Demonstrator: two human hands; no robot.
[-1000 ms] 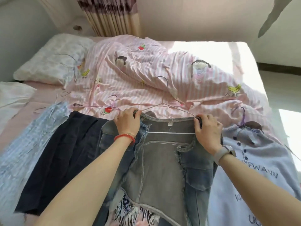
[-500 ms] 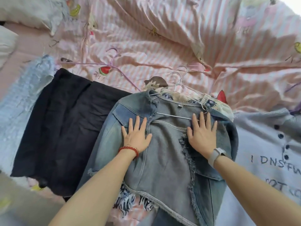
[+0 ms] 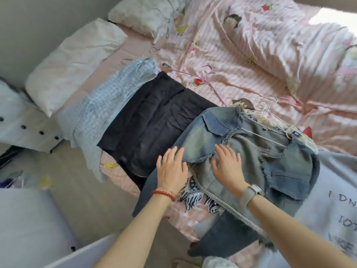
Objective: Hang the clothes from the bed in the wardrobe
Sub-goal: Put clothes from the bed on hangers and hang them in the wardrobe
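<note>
A faded denim jacket (image 3: 274,151) lies flat on the bed on a white wire hanger (image 3: 267,111), over a fringed patterned garment (image 3: 195,198). My left hand (image 3: 172,169) rests flat with straight fingers on the jacket's left sleeve edge. On the jacket's front panel, my right hand (image 3: 228,167) presses flat with spread fingers. To the left lie a black garment (image 3: 152,120) and a light blue checked shirt (image 3: 114,97). A pale grey printed top (image 3: 332,215) lies at the right.
A purple wire hanger (image 3: 208,78) lies on the pink striped duvet (image 3: 270,45). Two white pillows (image 3: 73,60) sit at the bed's head by the wall. Grey floor (image 3: 73,182) runs along the bed's left edge, with a white buttoned garment (image 3: 25,130) and white furniture (image 3: 29,229).
Both hands let go of the jacket's collar and hanger and now lie flat on the denim, having slid down toward its lower part. The view has swung left and down.
</note>
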